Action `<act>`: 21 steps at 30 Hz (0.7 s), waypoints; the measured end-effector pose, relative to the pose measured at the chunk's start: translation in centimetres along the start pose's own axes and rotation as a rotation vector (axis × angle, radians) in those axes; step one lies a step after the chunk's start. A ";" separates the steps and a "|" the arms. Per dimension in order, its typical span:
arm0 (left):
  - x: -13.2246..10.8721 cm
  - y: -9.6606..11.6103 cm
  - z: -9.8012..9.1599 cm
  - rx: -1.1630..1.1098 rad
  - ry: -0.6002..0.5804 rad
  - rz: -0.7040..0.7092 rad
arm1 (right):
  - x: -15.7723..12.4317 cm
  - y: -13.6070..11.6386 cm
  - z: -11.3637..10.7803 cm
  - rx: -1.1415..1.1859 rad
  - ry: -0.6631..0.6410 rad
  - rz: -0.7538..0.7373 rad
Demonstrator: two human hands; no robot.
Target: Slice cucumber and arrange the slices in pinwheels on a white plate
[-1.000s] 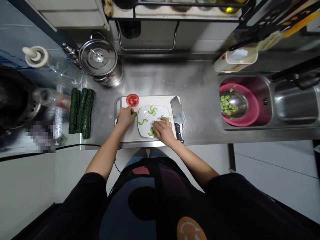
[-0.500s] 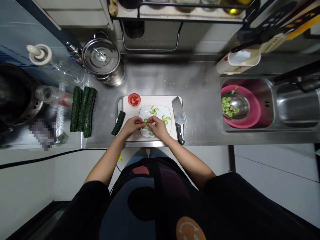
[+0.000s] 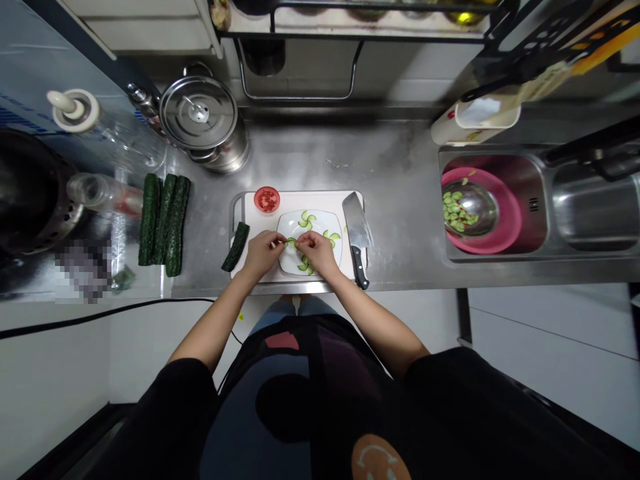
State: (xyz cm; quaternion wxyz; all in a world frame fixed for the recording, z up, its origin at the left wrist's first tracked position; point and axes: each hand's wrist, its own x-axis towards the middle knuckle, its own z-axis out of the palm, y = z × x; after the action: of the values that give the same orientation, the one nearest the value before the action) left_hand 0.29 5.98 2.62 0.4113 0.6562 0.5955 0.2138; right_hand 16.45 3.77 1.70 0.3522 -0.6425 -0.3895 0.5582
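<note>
Over the left part of a white plate (image 3: 320, 267), my left hand (image 3: 263, 253) and my right hand (image 3: 319, 253) face each other, both closed in a pinch. Thin green cucumber slices (image 3: 291, 242) sit between their fingertips; how many is too small to tell. On the plate, curved cucumber slices form pinwheels at the top (image 3: 307, 219), at the right (image 3: 332, 237) and at the bottom (image 3: 305, 265). A white cutting board (image 3: 255, 273) lies beneath it. Left of my left hand is a cut piece of cucumber (image 3: 235, 247), and a tomato half (image 3: 267, 199) rests above.
A cleaver (image 3: 356, 230) lies along the board's right side. Whole cucumbers (image 3: 164, 223) and a steel pot (image 3: 200, 120) stand to the left. In the sink at right, a pink basin (image 3: 510, 227) holds a metal bowl (image 3: 484, 209) with green pieces. A utensil holder (image 3: 457, 127) stands behind.
My fingertips have drawn slightly apart, and the cucumber slices between them now look thinner and stretched sideways. The plate and board stay put; the view has shifted a little.
</note>
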 end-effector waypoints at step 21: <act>2.4 -5.3 0.6 0.389 -0.081 0.662 | -0.2 0.3 2.0 -0.797 0.078 -0.014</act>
State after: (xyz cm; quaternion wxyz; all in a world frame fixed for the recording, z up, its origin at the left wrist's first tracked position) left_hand -1.96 7.89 -2.44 0.2110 0.8865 0.3643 0.1921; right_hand 14.48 3.56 1.28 0.0936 -0.7468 -0.5660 0.3363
